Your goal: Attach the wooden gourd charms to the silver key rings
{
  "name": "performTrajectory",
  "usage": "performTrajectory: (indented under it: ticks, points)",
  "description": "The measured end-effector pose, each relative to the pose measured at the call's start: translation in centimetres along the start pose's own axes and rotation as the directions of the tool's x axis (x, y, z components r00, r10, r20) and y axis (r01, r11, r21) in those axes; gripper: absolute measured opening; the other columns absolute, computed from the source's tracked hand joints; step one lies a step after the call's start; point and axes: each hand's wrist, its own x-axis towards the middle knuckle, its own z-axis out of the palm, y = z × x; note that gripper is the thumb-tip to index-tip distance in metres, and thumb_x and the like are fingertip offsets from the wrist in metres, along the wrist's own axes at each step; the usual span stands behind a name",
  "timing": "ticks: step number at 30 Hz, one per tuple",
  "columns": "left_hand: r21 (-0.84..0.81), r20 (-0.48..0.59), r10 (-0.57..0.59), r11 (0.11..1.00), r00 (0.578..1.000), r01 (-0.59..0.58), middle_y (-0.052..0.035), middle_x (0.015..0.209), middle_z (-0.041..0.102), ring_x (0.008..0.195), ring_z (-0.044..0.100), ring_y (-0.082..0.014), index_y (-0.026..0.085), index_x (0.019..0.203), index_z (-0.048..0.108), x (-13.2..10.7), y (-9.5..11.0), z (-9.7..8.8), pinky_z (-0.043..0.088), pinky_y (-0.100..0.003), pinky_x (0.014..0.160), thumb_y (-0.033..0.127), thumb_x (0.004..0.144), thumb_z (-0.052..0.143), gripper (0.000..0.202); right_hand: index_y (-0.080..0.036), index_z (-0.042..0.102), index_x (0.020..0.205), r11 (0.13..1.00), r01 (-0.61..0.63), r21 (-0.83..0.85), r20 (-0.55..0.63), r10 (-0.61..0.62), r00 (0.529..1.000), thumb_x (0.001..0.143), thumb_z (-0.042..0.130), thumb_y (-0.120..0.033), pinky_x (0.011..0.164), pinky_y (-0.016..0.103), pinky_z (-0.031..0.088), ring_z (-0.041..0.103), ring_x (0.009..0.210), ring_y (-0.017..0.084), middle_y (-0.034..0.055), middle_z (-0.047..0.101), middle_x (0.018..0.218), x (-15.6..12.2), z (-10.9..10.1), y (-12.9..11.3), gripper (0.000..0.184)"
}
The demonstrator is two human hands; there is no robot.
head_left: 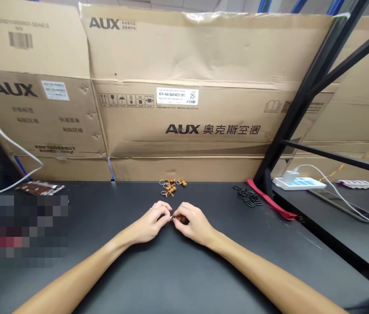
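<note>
My left hand (156, 221) is closed in a pinch at the middle of the black table (184, 270). A small pale, shiny bit shows at its fingertips, too little to name. Beside it, nearly touching, my right hand (193, 222) is closed around a dark brown, beaded-looking piece (182, 219), mostly hidden by the fingers. Just beyond both hands lies a small group of orange-brown beaded keychains (170, 188) with metal rings. Another such keychain (183, 183) lies at the group's right side.
Several black oval loops (248, 197) lie to the right, near a red strap (269, 201). A white power strip (298, 181) and a tablet-like device (344, 205) sit beyond the black frame (302, 104). Large cardboard (184, 52) stands behind. A brown packet (40, 188) lies left.
</note>
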Motion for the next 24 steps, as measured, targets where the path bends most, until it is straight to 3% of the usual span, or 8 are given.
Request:
performTrajectory:
  ticks: [7, 12, 18, 24]
  points:
    - [0.140, 0.020, 0.015, 0.990, 1.000, -0.017, -0.0070, 0.114, 0.049, 0.107, 0.048, -0.0195, 0.019, 0.083, 0.051, -0.3, -0.7, -0.7, 0.039, -0.038, 0.098, 0.027, 0.096, 0.037, 0.021, -0.020, 0.063, 0.087, 0.999, -0.011, -0.031, 0.145, 0.015, 0.989, 0.082, 0.061, -0.017, 0.074, 0.029, 0.044, 0.054, 0.077, 0.016, 0.0015, 0.062, 0.079, 0.2, -0.6, 0.7, 0.006]
    - [0.264, 0.019, 0.068, 0.962, 0.998, -0.071, -0.0070, 0.114, 0.051, 0.106, 0.047, -0.0218, 0.019, 0.080, 0.056, -0.5, -0.7, -0.6, 0.040, -0.042, 0.096, 0.027, 0.093, 0.045, 0.019, -0.020, 0.062, 0.088, 0.998, -0.011, -0.055, 0.164, 0.020, 0.986, 0.083, 0.060, -0.017, 0.075, 0.029, 0.042, 0.053, 0.079, 0.016, 0.0019, 0.061, 0.081, 0.1, -0.7, 0.8, 0.006]
    - [0.369, -0.091, 0.105, 0.927, 0.990, -0.065, -0.0053, 0.107, 0.054, 0.098, 0.050, -0.0216, 0.019, 0.077, 0.053, -0.5, 0.3, 0.5, 0.042, -0.038, 0.086, 0.035, 0.087, 0.058, 0.019, -0.019, 0.061, 0.087, 0.995, 0.020, -0.099, 0.162, -0.003, 0.987, 0.082, 0.061, -0.019, 0.072, 0.029, 0.040, 0.052, 0.075, 0.016, 0.0017, 0.061, 0.080, -0.1, -0.4, 0.6, 0.005]
    - [0.437, -0.086, 0.142, 0.895, 0.986, -0.090, -0.0055, 0.107, 0.054, 0.095, 0.050, -0.0207, 0.019, 0.080, 0.056, -0.4, -0.2, 1.0, 0.041, -0.038, 0.084, 0.023, 0.094, 0.044, 0.018, -0.020, 0.061, 0.089, 0.990, 0.067, -0.126, 0.186, -0.043, 0.982, 0.084, 0.057, -0.020, 0.073, 0.028, 0.041, 0.051, 0.074, 0.015, 0.0018, 0.060, 0.081, -0.1, -0.5, 0.3, 0.006]
